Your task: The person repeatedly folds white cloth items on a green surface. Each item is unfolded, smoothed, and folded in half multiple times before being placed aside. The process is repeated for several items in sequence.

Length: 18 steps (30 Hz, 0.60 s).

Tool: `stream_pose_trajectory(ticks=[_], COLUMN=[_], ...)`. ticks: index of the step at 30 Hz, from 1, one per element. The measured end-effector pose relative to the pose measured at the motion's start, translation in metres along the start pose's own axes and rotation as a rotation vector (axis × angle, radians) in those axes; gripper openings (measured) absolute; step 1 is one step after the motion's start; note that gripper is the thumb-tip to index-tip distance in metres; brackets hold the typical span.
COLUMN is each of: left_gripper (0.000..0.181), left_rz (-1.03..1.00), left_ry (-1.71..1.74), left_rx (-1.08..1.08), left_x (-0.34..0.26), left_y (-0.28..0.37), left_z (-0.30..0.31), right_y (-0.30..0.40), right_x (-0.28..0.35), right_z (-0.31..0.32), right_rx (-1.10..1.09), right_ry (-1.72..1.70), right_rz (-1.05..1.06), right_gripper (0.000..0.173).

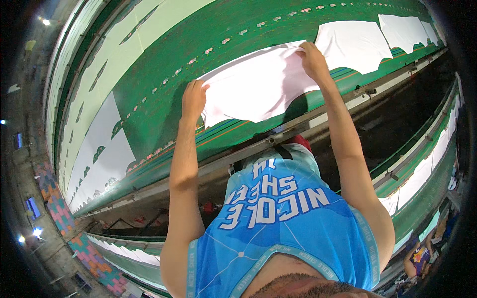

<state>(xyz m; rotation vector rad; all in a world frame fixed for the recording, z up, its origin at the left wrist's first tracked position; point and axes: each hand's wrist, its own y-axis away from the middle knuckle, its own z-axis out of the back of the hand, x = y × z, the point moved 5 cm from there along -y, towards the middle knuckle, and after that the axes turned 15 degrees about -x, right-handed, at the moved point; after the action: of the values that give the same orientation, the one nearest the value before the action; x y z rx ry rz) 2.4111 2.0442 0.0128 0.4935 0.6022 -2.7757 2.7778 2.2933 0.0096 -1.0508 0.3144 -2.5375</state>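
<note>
A cut white fabric panel (253,85) lies on a long green table (156,111) before me. My left hand (193,100) grips its upper left corner, with the fingertips folded over the edge. My right hand (313,61) pinches its upper right corner. The panel's top edge runs nearly straight between my hands; its lower edge is curved and notched. Just right of my right hand, another white panel (352,44) of similar outline lies flat on the table, and a further white panel (404,33) lies beyond it.
A metal rail (275,139) with short pegs runs along the near table edge. Pale green (149,29) and white fabric pieces (111,145) lie at the left. Small printed marks line the table. Another table with white pieces (421,178) stands behind me; a person (421,257) is at lower right.
</note>
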Motion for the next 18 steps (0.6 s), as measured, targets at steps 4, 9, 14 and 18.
stream_pose_trajectory(ticks=[4,9,14,18], left_gripper=[0.026,0.03,0.027,0.024], left_rz=[0.199,0.351,0.28,0.219], left_ry=[-0.015,-0.12,-0.127,-0.007], left_rx=[-0.029,0.067,0.135,0.091], left_x=[0.019,0.035,0.024,0.011], left_y=[-0.018,-0.015,-0.015,-0.01], left_z=[-0.036,-0.048,-0.05,-0.044], right_y=[-0.023,-0.033,-0.032,-0.006], right_x=[-0.032,-0.034,-0.032,-0.028], right_z=[-0.046,-0.062,-0.051,0.006], right_rx=[0.092,0.232,0.394,0.268], right_ry=[0.062,0.246,0.292,0.153], right_rz=[0.052,0.076,0.164,0.221], right_gripper=[0.024,0.029,0.025,0.027])
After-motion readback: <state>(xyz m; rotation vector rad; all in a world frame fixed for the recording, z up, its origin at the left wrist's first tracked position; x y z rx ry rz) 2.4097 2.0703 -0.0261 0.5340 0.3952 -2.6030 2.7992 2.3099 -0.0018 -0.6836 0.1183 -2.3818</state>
